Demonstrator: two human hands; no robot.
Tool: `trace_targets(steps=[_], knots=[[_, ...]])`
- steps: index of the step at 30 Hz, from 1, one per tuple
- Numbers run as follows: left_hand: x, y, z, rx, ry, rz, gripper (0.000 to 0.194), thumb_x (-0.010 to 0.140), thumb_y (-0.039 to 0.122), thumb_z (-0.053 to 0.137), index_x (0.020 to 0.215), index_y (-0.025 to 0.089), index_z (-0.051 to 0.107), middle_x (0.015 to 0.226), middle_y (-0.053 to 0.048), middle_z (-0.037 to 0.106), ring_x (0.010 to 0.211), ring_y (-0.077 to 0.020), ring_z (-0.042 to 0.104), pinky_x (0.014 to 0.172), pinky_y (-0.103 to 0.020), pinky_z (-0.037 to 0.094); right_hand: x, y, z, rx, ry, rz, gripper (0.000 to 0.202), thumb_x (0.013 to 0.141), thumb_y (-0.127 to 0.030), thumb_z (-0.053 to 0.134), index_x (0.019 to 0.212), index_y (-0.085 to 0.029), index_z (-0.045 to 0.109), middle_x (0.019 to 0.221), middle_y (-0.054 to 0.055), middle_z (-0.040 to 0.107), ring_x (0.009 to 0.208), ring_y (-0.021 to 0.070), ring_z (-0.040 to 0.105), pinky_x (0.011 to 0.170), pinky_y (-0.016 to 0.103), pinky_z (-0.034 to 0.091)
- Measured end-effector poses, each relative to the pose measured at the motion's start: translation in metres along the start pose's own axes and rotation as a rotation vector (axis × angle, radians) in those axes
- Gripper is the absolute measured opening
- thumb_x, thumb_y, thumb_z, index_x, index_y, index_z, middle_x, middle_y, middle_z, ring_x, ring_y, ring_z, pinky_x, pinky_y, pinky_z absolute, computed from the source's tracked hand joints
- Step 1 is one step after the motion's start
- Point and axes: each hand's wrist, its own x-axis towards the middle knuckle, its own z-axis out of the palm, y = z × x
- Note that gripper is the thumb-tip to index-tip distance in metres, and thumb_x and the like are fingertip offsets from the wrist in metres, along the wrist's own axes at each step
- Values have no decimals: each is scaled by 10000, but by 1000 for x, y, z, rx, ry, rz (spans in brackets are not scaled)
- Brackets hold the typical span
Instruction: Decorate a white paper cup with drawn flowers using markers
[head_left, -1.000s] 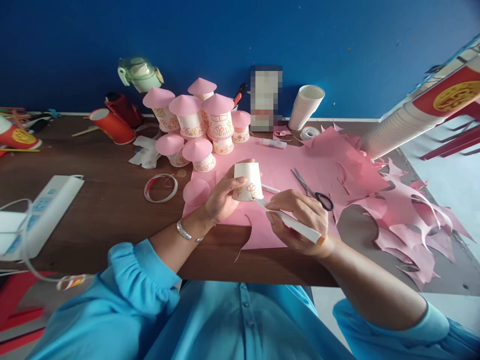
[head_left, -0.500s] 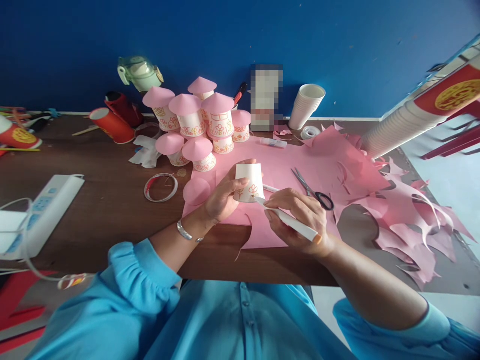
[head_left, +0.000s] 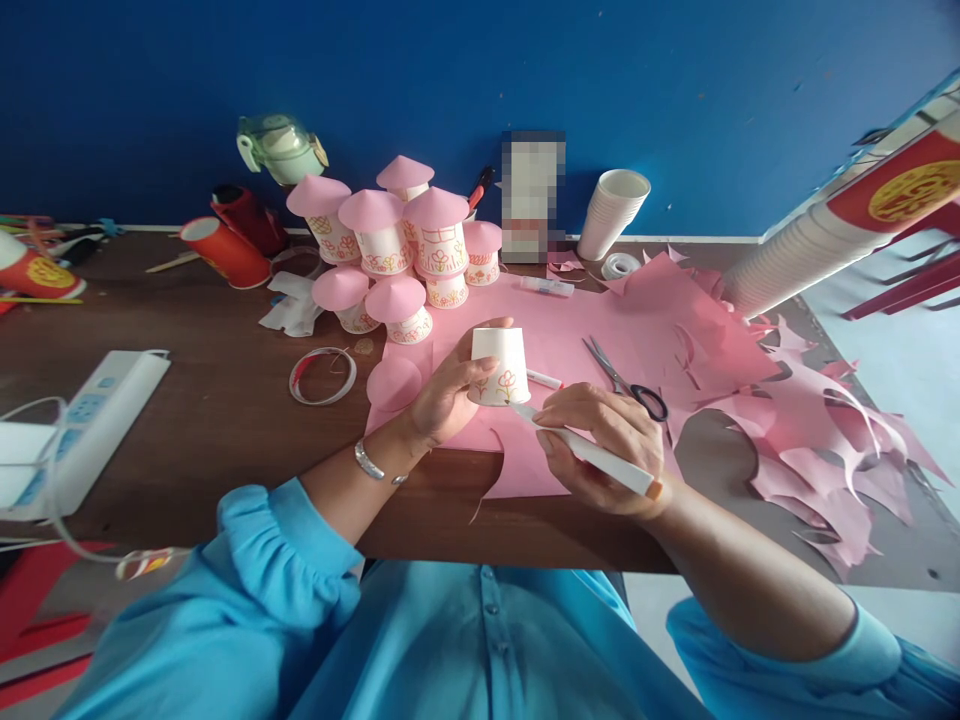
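A white paper cup (head_left: 501, 352), upside down with red and yellow flowers drawn near its rim, is held in my left hand (head_left: 453, 388). My right hand (head_left: 604, 445) grips a white marker (head_left: 600, 459) with an orange end, its tip close to the cup's lower rim. Pink paper (head_left: 536, 470) lies beneath both hands. Behind them stand several decorated cups topped with pink cones (head_left: 396, 298). A pink paper circle (head_left: 394, 384) is left of my left hand. Beside my right hand lie a red-and-white marker (head_left: 545, 380) and black-handled scissors (head_left: 647, 402).
Pink paper scraps (head_left: 817, 470) cover the right side. A tape roll (head_left: 322, 403) and a power strip (head_left: 97, 425) lie on the left. White stacked cups (head_left: 613, 215), a phone-like blurred object (head_left: 532, 195) and a green bottle (head_left: 281, 148) stand along the blue wall.
My right hand and its marker have shifted slightly right and down, uncovering more of the red-and-white marker. My left hand and the cup have hardly moved.
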Motion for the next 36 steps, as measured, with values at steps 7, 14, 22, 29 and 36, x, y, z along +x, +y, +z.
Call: trace_targets(steps=[7,14,22,29,36], knots=[[3,3,-2,-146,62,-36,639,835,300,697,1457,305,547,1186,-47,726,1042,-234,667,878,-372,532,-2,2,-3,-18,16,60,189,908,-78,626,1035,-217,630,824,25,713,733,159,733,666,279,629],[2,1,-4,-109,67,-80,723,796,527,799,1423,249,573,1229,-99,741,1044,-293,718,899,-430,545,-2,2,-1,7,5,57,192,912,-70,623,1044,-210,623,838,30,715,749,155,729,671,269,615],[4,-2,-6,-123,118,-94,420,817,480,783,1104,186,701,1070,-95,739,927,-273,718,814,-412,542,-5,3,2,21,6,63,183,915,-77,626,1044,-205,626,834,26,711,751,164,728,686,281,620],[4,1,-3,-136,122,-89,330,827,466,766,1044,222,724,1112,-87,726,968,-267,655,804,-404,544,-4,3,2,2,17,51,174,927,-84,619,1047,-209,625,840,25,721,763,162,740,679,278,628],[4,4,-3,-172,137,-128,338,799,445,794,1020,196,734,1124,-84,733,938,-247,671,783,-393,563,-2,2,-1,-17,6,45,149,928,-79,620,1024,-193,620,830,38,712,743,151,724,663,264,613]])
